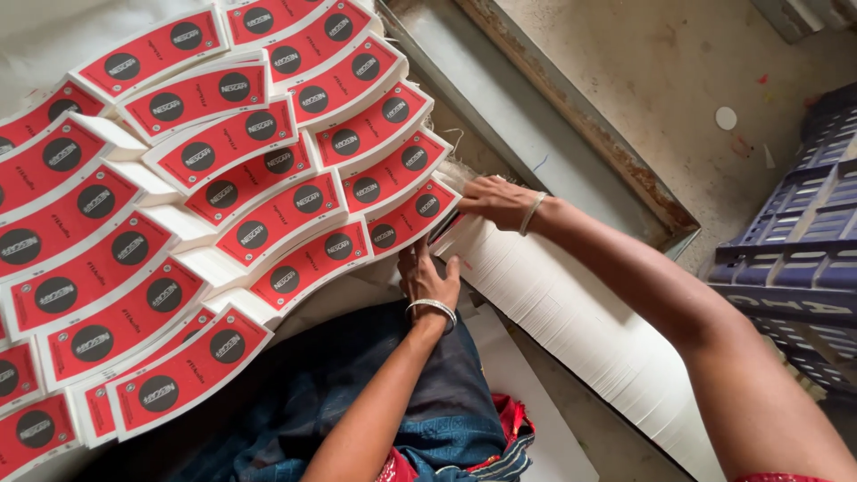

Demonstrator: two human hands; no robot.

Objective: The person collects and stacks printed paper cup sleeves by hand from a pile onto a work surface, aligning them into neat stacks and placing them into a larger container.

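Many stacks of curved red printed paper blanks lie fanned out in rows across the left half of the view. A long white row of stacked blanks seen edge-on runs from the centre to the lower right. My left hand, with a metal bangle, presses against the near end of that row under the nearest red stack. My right hand, also with a bangle, grips the top end of the white row beside the same red stack.
A grey metal frame with a rusty edge runs diagonally behind the stacks. A blue plastic crate stands at the right. Blue patterned cloth covers my lap at the bottom. The concrete floor is at top right.
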